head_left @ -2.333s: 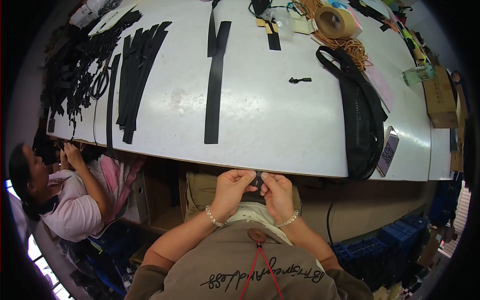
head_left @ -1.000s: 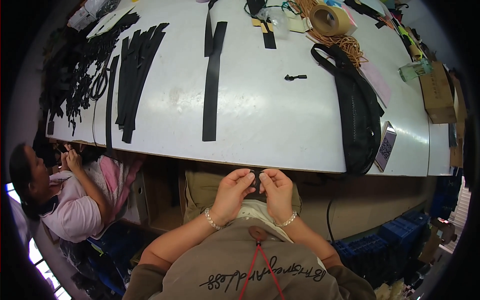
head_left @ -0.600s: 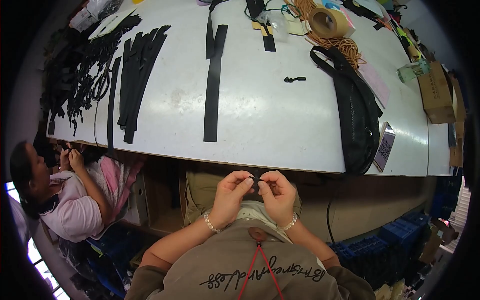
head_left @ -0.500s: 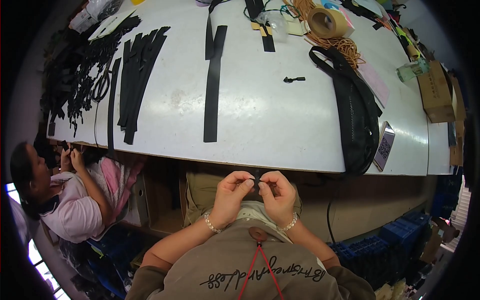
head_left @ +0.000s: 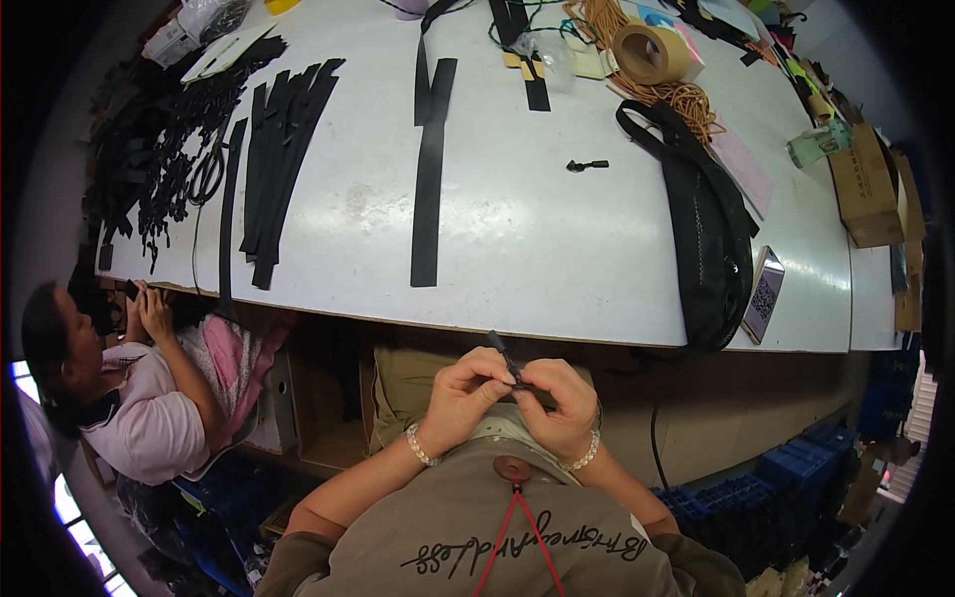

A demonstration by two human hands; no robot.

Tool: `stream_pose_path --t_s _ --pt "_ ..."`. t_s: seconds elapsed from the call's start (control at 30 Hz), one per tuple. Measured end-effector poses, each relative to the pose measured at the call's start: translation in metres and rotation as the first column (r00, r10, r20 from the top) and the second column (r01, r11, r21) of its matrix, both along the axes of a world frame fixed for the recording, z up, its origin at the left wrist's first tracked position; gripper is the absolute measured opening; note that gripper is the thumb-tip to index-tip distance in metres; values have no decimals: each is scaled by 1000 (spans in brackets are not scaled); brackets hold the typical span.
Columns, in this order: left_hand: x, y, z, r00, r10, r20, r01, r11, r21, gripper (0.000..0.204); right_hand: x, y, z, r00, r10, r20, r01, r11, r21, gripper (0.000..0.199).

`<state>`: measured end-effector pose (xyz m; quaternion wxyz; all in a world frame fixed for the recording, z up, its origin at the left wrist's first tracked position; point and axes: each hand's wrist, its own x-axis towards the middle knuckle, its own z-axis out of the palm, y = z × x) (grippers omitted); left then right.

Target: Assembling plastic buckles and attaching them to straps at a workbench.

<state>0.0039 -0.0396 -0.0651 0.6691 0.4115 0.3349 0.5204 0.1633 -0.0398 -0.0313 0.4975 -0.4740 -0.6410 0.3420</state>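
Note:
In front of my lap, just off the table's near edge, my left hand [head_left: 464, 401] and my right hand [head_left: 560, 400] meet fingertip to fingertip. Both pinch a small black strap piece [head_left: 498, 344], whose narrow end points up and to the left above my fingers. Its lower part is hidden between my thumbs and fingers. A similar little black piece [head_left: 587, 165], with a loop at one end, lies alone on the white table [head_left: 557, 259]. Beyond my hands, long black webbing strips [head_left: 426, 219] lie on the tabletop.
Black straps [head_left: 284, 169] and scissors [head_left: 207, 177] lie left. A black bag [head_left: 704, 229] and phone [head_left: 764, 296] sit right. Farther back are a tape roll [head_left: 652, 53], brown cord [head_left: 686, 99] and glass bottle [head_left: 819, 144]. A co-worker [head_left: 139, 398] sits left; blue crates [head_left: 806, 463] stand right.
My hands have dropped slightly toward my lap and turned. The black strap piece, mostly covered before, now sticks out above my fingers.

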Motion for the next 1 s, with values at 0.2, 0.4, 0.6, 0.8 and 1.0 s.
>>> stream_pose_path --t_s 0.2,0.4,0.6,0.8,1.0 --pt "5 -1 1 989 27 143 -6 990 -142 5 -2 3 6 995 21 99 -23 1000 12 16" --pt "1 2 7 995 18 96 -12 998 -55 13 -1 4 11 989 -3 147 -10 996 87 14" --pt "-6 7 22 991 -39 -129 38 999 -9 20 1 6 19 992 79 97 -76 997 -31 10" --pt "-3 10 28 994 -63 -85 64 998 9 17 1 10 17 985 104 136 -113 992 60 14" --pt "0 7 31 995 -38 -96 43 998 45 14 -2 9 10 989 99 109 -109 990 87 18"
